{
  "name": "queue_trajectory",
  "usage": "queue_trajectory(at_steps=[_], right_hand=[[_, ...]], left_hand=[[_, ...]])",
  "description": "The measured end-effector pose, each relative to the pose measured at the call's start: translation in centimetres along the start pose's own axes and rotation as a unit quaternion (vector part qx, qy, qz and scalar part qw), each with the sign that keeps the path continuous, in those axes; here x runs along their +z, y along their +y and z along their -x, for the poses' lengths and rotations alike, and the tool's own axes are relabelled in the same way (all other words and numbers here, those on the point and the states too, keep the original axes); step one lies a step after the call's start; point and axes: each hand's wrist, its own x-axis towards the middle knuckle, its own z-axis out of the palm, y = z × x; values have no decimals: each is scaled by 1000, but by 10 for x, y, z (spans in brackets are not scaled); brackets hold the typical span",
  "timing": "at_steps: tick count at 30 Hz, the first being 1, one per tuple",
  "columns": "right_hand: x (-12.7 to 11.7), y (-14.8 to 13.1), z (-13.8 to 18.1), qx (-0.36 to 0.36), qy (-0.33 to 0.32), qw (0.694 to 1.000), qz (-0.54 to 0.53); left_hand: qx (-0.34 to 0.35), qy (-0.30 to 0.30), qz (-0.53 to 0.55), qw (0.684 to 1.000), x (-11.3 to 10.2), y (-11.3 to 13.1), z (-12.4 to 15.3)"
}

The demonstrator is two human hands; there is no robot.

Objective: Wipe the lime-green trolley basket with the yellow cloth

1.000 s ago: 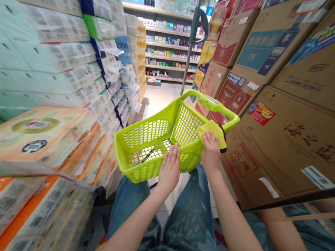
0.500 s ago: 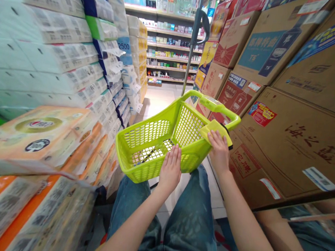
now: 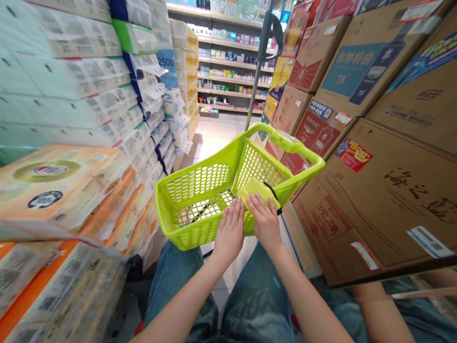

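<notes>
A lime-green shopping basket with perforated walls and a raised handle stands tilted in front of my knees. My left hand holds its near rim, fingers laid together over the edge and thumb hidden. Beside it, my right hand is closed on a folded yellow cloth and presses it onto the same rim. A black strap or edging shows at the cloth's far side. The two hands nearly touch.
Stacked tissue packs rise on the left, with an orange-and-cream pack close by. Cardboard cartons line the right side. A grey pole stands behind the basket, and stocked shelves close off the aisle.
My right hand has slid the yellow cloth left along the near rim, from below the handle to beside my left hand. My left hand and the basket stay almost in place.
</notes>
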Motion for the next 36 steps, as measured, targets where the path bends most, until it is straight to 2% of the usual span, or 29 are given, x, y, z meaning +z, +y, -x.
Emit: queue_trajectory(at_steps=[3,6,8,10,12,16,19,21,23,27,29,32,36], right_hand=[[-23,43,-8,25,6,999,27],[-42,88,-20,109,67,990,60],[-46,101,-26,153,99,981,71],[-41,95,-28,176,107,976,72],[-29,71,-24,174,97,978,64],[-2,7,-8,100,43,994,24],[3,-16,-1,48,18,999,2],[-3,-8,0,33,8,999,2],[-15,16,-3,38,10,999,15],[-40,80,-15,112,75,989,58],[-45,96,-21,148,107,981,68],[-38,85,-23,172,111,977,62],[-10,25,-12,119,57,991,28]], left_hand=[[-1,-8,7,1000,-2,1,0],[0,-11,16,1000,-2,1,0],[-1,-11,20,1000,-2,2,0],[-2,-8,22,1000,-1,1,0],[-3,-4,22,1000,0,1,0],[-2,4,17,1000,3,1,0],[-6,10,11,1000,3,1,0],[-6,7,10,1000,2,1,1],[-3,1,13,1000,-1,1,1],[-1,-10,23,1000,-3,2,0],[-1,-11,23,1000,-3,2,0],[-5,-15,16,1000,-3,3,-1],[-5,-10,12,1000,-2,3,-1]])
